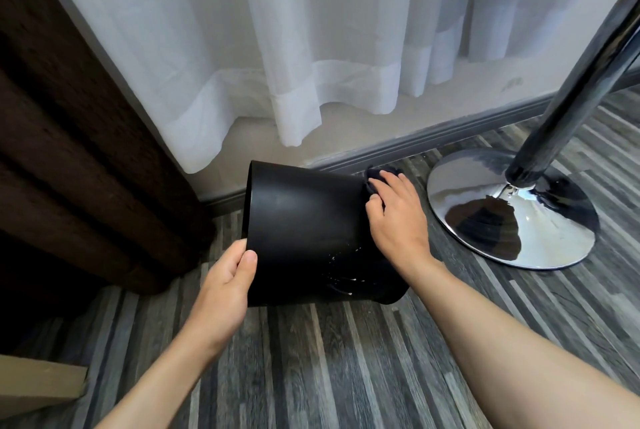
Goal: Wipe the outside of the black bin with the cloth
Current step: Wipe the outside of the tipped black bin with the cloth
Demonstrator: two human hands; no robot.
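**I hold the bin on its side and press the cloth on it**

The black bin point(304, 221) is tipped over on its side. It sits low over the striped grey floor point(346, 359), close to the wall. Its open end points to my left. Its bottom end points to my right.

My left hand point(225, 286) holds the bin by the rim. My thumb lies on the outside of the rim, and my other fingers curl over the edge, so this hand is closed on the bin.

My right hand point(394, 217) is at the bottom end of the bin. It presses a dark cloth point(375, 176) against the bin. My fingers point(388, 183) are bent over the cloth, and only a little bit of cloth peeks out past them. The cloth touches the bin near its top right edge.

There are small white specks on the bin, low down near my right wrist.

A white curtain point(294, 48) hangs behind the bin. A dark brown curtain point(69, 134) hangs to the left of it. To the right stands a shiny round base point(512, 217) with a dark pole point(581, 82) going up from it. The base is near the bin but does not touch it.
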